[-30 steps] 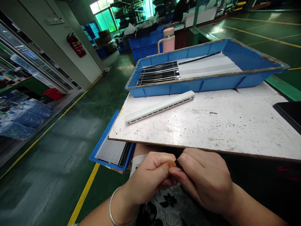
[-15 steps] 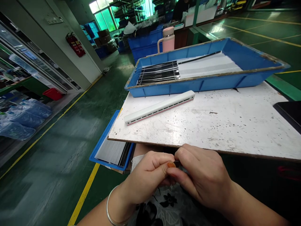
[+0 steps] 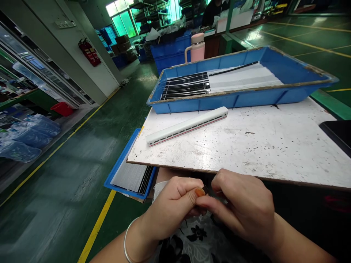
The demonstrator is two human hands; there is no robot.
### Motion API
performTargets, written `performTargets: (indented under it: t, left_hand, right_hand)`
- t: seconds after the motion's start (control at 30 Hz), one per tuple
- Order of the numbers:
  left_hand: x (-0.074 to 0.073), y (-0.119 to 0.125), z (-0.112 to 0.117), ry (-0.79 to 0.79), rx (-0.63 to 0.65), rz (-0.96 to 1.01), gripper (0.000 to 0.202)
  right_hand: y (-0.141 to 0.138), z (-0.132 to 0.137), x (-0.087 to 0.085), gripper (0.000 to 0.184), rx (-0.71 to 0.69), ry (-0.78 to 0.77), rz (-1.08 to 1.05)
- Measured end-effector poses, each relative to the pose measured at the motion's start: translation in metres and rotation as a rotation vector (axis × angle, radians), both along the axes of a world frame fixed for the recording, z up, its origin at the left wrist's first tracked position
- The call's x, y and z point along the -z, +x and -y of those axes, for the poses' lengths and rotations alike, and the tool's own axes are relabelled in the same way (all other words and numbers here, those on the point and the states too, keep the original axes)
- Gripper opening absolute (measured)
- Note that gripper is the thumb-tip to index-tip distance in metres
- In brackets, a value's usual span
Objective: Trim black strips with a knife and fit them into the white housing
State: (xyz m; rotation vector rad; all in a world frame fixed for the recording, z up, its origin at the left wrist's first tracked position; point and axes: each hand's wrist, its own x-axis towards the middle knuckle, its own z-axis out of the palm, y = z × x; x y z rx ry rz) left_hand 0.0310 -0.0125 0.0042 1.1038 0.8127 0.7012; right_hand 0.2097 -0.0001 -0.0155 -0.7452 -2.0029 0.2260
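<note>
In front of the table's near edge, my left hand [image 3: 178, 201] is closed in a pinch. A small dark piece [image 3: 205, 189] sticks out between its thumb and forefinger, too hidden to name. My right hand [image 3: 244, 204] is right beside it with curled fingers. Its thumb tip meets the left thumb by the dark piece, while its forefinger stands a little off; whatever its other fingers hold is hidden. Beyond the hands, a white model train carriage shell [image 3: 188, 126] with dark windows and a red stripe lies slanted on the white table [image 3: 246, 149].
A blue tray [image 3: 241, 99] with black strips [image 3: 186, 86] and white sheets stands at the table's back. A pink mug [image 3: 197, 49] is behind it. Lower left, another blue tray [image 3: 109, 179] holds pale and black strips. A dark flat object [image 3: 337, 133] lies at right.
My right hand has shifted slightly to the right, and its forefinger has come away from the left fingertips, showing more of the dark piece. My left hand stays almost still.
</note>
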Motion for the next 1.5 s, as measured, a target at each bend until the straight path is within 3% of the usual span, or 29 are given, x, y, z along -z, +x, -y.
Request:
performTargets:
  t: [0.1,0.23,0.47,0.53,0.67,0.73,1.13,1.23,1.3,1.4,1.43,1.5]
  left_hand:
    - [-0.008,-0.002,0.000,0.196,-0.051,-0.193,0.043]
    - [-0.014,-0.004,0.001,0.455,-0.119,-0.432,0.039]
    - [-0.014,-0.003,0.006,0.777,-0.130,-0.633,0.023]
    - [-0.015,-0.002,0.006,0.831,-0.130,-0.654,0.021]
    - [-0.016,-0.001,0.007,0.774,-0.136,-0.590,0.021]
    - [-0.018,-0.001,0.007,0.701,-0.153,-0.537,0.023]
    - [-0.028,-0.003,-0.001,0.166,-0.243,-0.039,0.031]
    - [-0.030,-0.003,-0.003,0.085,-0.214,0.081,0.031]
    - [-0.032,-0.003,-0.005,0.050,-0.203,0.138,0.032]
    - [-0.034,-0.002,-0.007,-0.002,-0.219,0.172,0.034]
    - [-0.035,-0.001,-0.007,-0.016,-0.226,0.179,0.034]
    - [-0.035,0.000,-0.009,-0.025,-0.239,0.198,0.033]
  right_hand:
    - [0.002,0.001,-0.005,0.035,0.030,-0.170,-0.077]
    - [0.000,0.004,-0.013,0.019,-0.030,-0.395,-0.168]
    - [-0.008,0.006,-0.021,0.006,-0.022,-0.479,-0.301]
    - [-0.010,0.005,-0.020,0.009,-0.045,-0.608,-0.381]
    - [-0.011,0.000,-0.017,0.019,-0.237,-1.169,-0.827]
    - [-0.010,-0.002,-0.017,0.021,-0.307,-1.297,-0.981]
    - [-0.007,-0.002,-0.017,0.036,-0.323,-1.358,-1.009]
    - [0.001,-0.003,-0.020,0.039,-0.251,-1.228,-0.797]
    - [0.010,-0.007,-0.025,0.037,-0.069,-0.885,-0.512]
    - [0.028,-0.027,-0.033,0.032,0.313,-0.114,0.030]
    - [0.034,-0.037,-0.033,0.035,0.409,0.055,0.208]
    - [0.043,-0.060,-0.029,0.046,0.521,0.157,0.500]
